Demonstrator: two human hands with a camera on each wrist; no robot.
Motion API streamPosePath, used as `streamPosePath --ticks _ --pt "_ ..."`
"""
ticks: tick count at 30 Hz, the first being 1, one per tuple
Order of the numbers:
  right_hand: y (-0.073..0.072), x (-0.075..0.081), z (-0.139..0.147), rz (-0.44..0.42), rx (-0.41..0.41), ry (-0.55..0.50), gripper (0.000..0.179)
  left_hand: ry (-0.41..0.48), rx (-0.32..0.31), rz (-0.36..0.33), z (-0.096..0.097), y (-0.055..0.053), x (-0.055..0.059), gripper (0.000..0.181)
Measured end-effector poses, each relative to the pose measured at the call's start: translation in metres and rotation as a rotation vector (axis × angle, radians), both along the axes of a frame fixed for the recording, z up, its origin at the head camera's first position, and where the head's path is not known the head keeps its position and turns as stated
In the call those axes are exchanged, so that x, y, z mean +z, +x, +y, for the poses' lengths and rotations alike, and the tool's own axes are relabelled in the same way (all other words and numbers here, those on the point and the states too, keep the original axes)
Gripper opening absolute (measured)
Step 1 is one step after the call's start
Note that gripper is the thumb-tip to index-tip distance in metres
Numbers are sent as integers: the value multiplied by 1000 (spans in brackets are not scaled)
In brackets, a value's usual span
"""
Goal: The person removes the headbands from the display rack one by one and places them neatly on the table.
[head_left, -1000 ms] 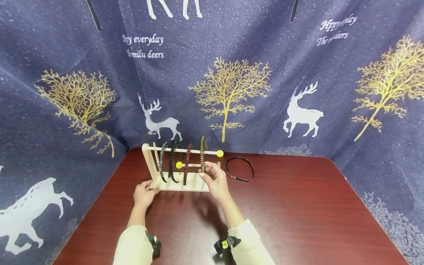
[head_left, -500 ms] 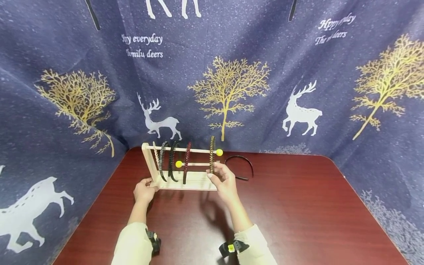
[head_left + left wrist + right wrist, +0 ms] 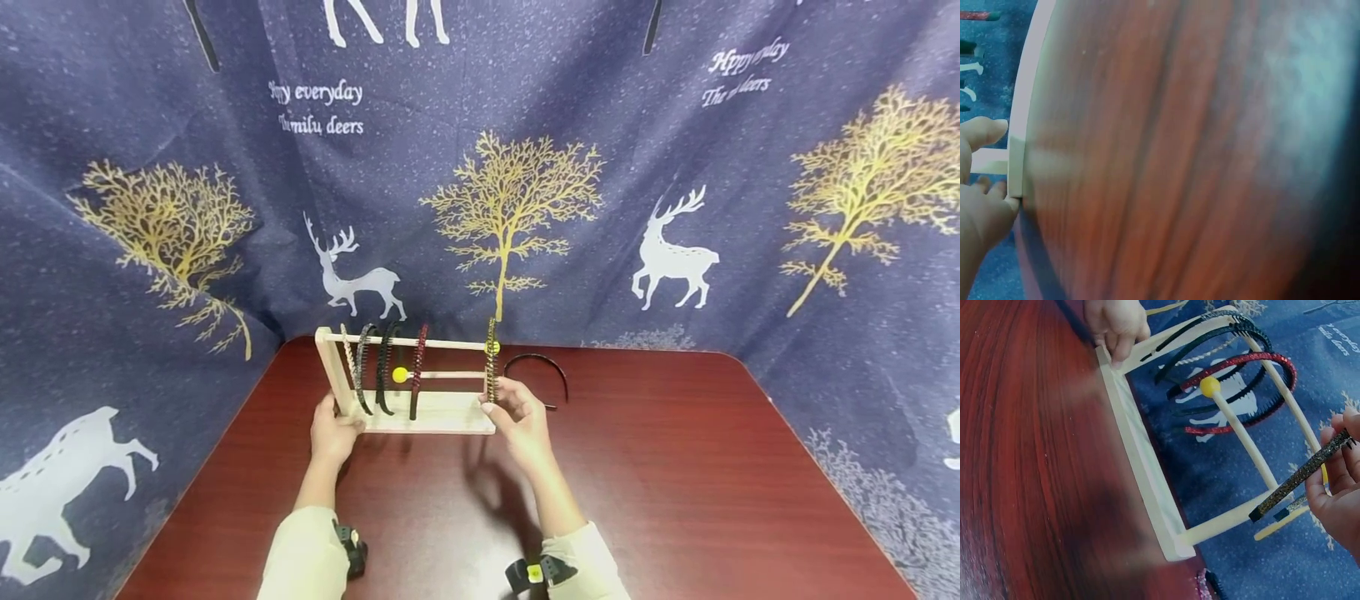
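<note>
A pale wooden rack [image 3: 450,414] with two rods stands on the table. My left hand [image 3: 333,429] grips its lower left corner; thumb and fingers meet the wood in the left wrist view. My right hand [image 3: 527,423] pinches a gold glittery headband [image 3: 491,367] by its lower part, at the rack's right end. In the head view that headband overlaps the upper rod's yellow ball [image 3: 496,347]. Farther left on the rack hang a red headband [image 3: 1235,367], a black headband [image 3: 384,375], a grey headband [image 3: 362,375] and a cream braided one [image 3: 348,354].
Behind the right hand, a dark headband [image 3: 564,379] lies on the reddish-brown table [image 3: 675,467], partly hidden by that hand. The lower rod ends in another yellow ball [image 3: 1210,386]. A blue curtain [image 3: 585,275] printed with deer and trees hangs behind the table.
My right hand has moved right along the rods with the gold headband, from short of the upper yellow ball to level with it. The left hand stays at the rack's left corner.
</note>
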State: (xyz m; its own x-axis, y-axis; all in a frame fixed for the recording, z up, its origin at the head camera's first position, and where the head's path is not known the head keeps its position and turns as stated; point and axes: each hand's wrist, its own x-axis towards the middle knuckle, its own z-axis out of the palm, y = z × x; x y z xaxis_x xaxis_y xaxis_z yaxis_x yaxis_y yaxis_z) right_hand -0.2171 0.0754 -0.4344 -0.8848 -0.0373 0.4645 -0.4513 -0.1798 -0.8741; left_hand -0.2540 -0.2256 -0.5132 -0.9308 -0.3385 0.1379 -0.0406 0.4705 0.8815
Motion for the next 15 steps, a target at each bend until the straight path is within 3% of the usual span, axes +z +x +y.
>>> streamPosePath --ticks 3,6,11,15 --pt "0 -2 4 17 -9 -19 33 6 4 27 1 1 -3 72" --pt "-1 -3 10 32 -14 -55 34 2 -3 42 1 2 -4 81" --pt "-2 -1 21 42 -61 -67 34 29 -44 18 1 2 -4 97" --pt "-4 1 31 26 -87 -82 35 39 -46 12 2 3 -2 95"
